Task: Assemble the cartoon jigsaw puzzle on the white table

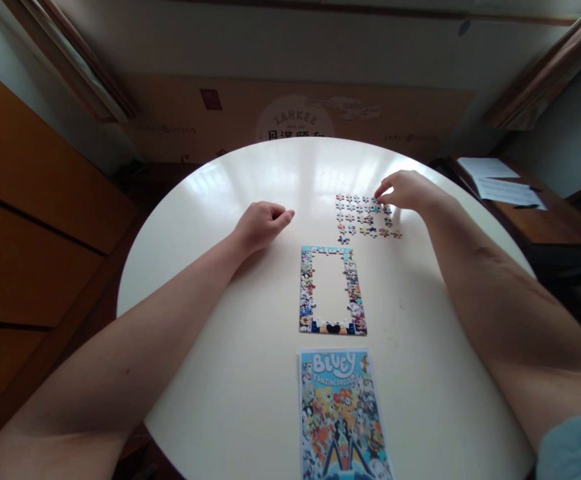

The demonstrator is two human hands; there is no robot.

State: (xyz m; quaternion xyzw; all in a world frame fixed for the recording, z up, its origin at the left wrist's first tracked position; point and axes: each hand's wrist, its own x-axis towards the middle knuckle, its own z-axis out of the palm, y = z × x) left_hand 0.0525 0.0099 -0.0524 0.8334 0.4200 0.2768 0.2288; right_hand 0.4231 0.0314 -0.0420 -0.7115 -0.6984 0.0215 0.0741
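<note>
My right hand reaches over the far right of the table, thumb and fingertips pinched at a small jigsaw piece at the top edge of a group of loose pieces. These lie in rough rows. Curled into a loose fist with the thumb along the top, my left hand rests on the table left of them, and nothing shows in it. Between my forearms lies a jigsaw border, joined into a rectangle around a bare middle. Nearer to me is a printed picture sheet reading "Bluey Fanzine Project".
The white round table carries all of this. At the right, a brown wooden surface holds papers and pens. Orange-brown cabinet drawers stand at the left. A cardboard panel leans behind the table.
</note>
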